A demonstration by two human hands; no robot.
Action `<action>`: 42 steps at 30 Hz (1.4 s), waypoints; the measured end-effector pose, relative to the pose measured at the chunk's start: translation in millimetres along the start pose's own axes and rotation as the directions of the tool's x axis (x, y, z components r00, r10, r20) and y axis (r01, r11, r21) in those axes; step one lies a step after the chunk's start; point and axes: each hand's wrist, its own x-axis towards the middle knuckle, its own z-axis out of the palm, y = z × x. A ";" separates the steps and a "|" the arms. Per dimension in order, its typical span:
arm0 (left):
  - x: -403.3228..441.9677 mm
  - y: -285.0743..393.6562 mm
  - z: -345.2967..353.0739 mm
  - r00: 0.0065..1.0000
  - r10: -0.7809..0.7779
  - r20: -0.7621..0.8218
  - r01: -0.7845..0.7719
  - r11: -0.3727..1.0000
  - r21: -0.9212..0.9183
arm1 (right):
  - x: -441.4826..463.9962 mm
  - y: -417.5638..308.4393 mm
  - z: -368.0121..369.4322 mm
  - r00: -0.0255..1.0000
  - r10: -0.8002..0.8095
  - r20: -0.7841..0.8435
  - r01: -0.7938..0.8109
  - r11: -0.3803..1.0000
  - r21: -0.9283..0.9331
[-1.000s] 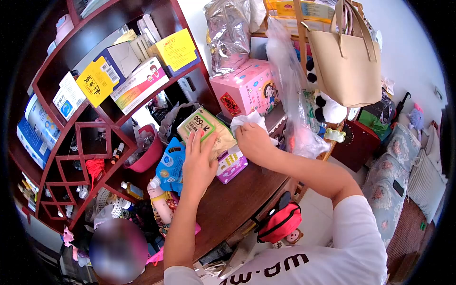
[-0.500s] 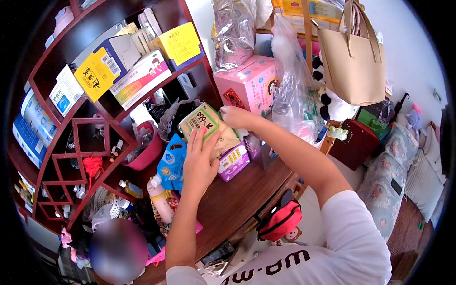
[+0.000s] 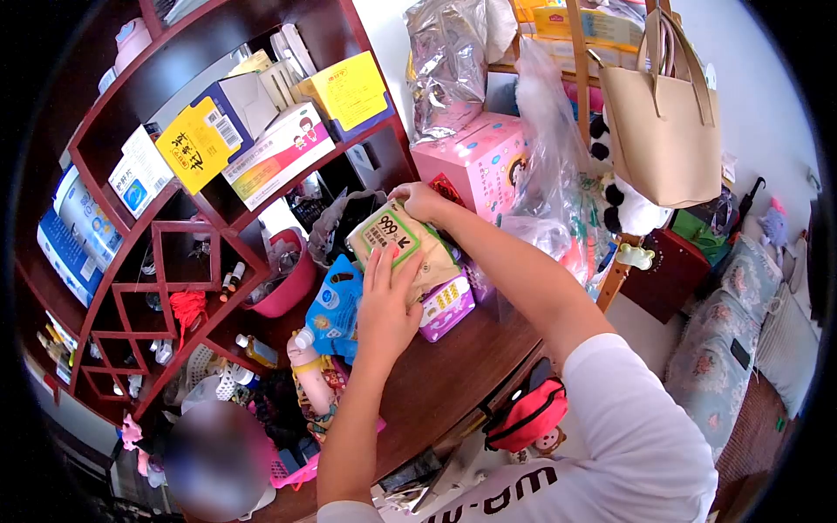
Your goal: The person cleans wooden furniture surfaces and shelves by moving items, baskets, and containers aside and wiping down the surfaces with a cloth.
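Observation:
A beige soft pack with a green-edged label (image 3: 389, 237), which looks like a tissue pack, lies on top of a purple pack (image 3: 448, 309) on the wooden desk. My left hand (image 3: 388, 292) rests flat on the near side of the beige pack, fingers stretched out. At its far corner, my right hand (image 3: 420, 202) has curled fingers gripping the edge; the fingertips are partly hidden. Left of the packs are a blue spouted pouch (image 3: 336, 305) and a pink bottle (image 3: 312, 379). Behind them, a dark bag (image 3: 353, 218) stands near the shelf.
Dark wooden shelving (image 3: 205, 231) with medicine boxes rises on the left, a pink basket (image 3: 292, 279) beside it. A pink box (image 3: 471, 161) and plastic bags stand at the back. A beige handbag (image 3: 663, 122) hangs right. Below the desk edge is a red bag (image 3: 527, 414).
The view has shifted, so the scene sits further right and lower. My right hand has bent over the pack's far corner; my left hand stays flat on it.

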 end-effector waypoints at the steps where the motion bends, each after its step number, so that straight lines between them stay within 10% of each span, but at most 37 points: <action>1: -0.5 1.6 -0.6 1.000 -0.018 0.010 0.018 1.000 0.005 | -13.2 -7.8 -4.3 1.000 0.001 0.000 -0.001 1.000 0.004; 7: 1.0 0.1 1.8 1.000 0.004 -0.001 -0.004 1.000 0.013 | -125.8 -50.0 -45.1 0.760 -0.590 -0.271 0.564 0.807 -0.176; 10: 1.4 0.8 0.8 1.000 -0.005 0.002 0.005 1.000 0.006 | -177.6 -41.0 -66.5 0.595 -0.801 -0.065 0.593 0.492 -0.637; 15: 0.4 1.8 -0.6 1.000 -0.006 0.003 0.006 1.000 0.002 | -205.4 18.0 -107.4 0.822 -0.562 0.090 0.479 0.598 -0.643; 21: 0.9 0.8 0.4 1.000 0.006 -0.007 -0.006 1.000 0.000 | -159.5 67.3 -159.9 0.771 -0.499 -0.396 0.173 0.762 -0.624; 23: -0.4 1.2 1.6 1.000 0.011 -0.011 -0.011 1.000 0.004 | -158.8 51.9 -133.7 0.770 -0.390 -0.505 -0.155 0.654 -0.740; 24: -0.1 1.7 1.2 1.000 0.006 -0.008 -0.006 1.000 0.004 | -165.5 48.5 -124.4 0.697 -0.585 -0.414 -0.067 0.522 -0.850; 26: 2.7 2.1 -0.3 1.000 0.002 -0.014 -0.002 1.000 0.006 | -188.2 32.2 -104.5 0.830 -0.479 -0.287 0.096 0.629 -0.772; 29: 2.5 4.0 1.3 1.000 -0.012 0.001 0.012 1.000 0.021 | -219.4 0.5 -70.2 0.682 -0.724 -0.104 0.471 0.544 -0.695; 33: 1.0 2.4 -0.1 1.000 -0.005 0.004 0.005 1.000 0.007 | -200.3 23.0 -112.7 0.840 -0.519 -0.156 0.269 0.649 -0.711; 35: 1.1 3.3 -0.6 1.000 -0.010 -0.002 0.010 1.000 -0.009 | -179.5 42.5 -126.6 0.660 -0.624 -0.419 0.100 0.625 -0.774; 42: 2.2 5.1 0.6 1.000 -0.024 0.007 0.024 1.000 0.007 | -231.2 14.6 -29.4 0.750 -0.638 -0.175 0.504 0.723 -0.473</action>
